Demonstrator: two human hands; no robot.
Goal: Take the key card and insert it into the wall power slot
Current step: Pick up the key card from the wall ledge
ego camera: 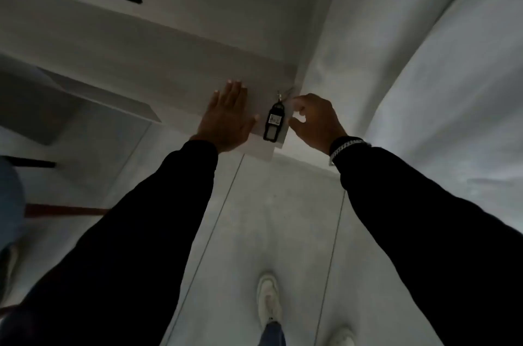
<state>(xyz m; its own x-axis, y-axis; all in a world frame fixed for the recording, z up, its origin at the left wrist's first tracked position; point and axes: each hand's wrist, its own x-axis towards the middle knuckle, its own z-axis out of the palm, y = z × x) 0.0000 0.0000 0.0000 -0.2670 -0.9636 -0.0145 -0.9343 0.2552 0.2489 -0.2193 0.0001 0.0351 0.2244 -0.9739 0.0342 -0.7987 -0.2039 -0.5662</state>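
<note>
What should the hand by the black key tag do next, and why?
Probably close the right hand on the key tag. Its fingers are curled beside the tag but not clearly gripping it, and the tag lies on the white ledge. The left hand rests flat.

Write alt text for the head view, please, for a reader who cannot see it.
In a dim room, the right hand reaches beside a black key tag lying on a white ledge. The left hand rests flat on the ledge.

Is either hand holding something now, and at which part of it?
Nothing is clearly held. The left hand lies flat and open on the white ledge. The right hand curls beside the black key tag; whether it touches cannot be told.
</note>
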